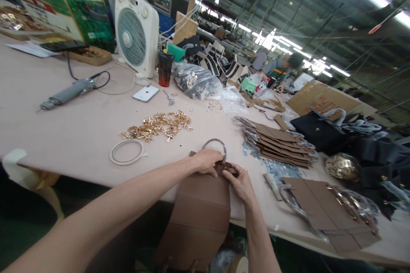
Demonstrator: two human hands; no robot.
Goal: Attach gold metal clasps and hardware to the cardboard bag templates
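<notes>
A brown leather bag [200, 213] hangs over the near edge of the table [80, 132]. Its handle loop [214, 143], wrapped in clear film, arches above the top. My left hand [205, 163] is closed on the bag's top edge by the strap under the handle. My right hand [239, 182] pinches the same strap from the right. Both hands meet at the bag's closure. A pile of small gold metal fittings [158, 126] lies beyond them on the table.
A white tape ring [127, 152] lies left of the bag. A stack of brown leather pieces [278, 143], another brown bag [329, 211], black bags [320, 130], a white phone [145, 93], a grey power tool [65, 93], a fan [136, 32] and a cup [165, 68] stand around. A person [277, 70] works far back.
</notes>
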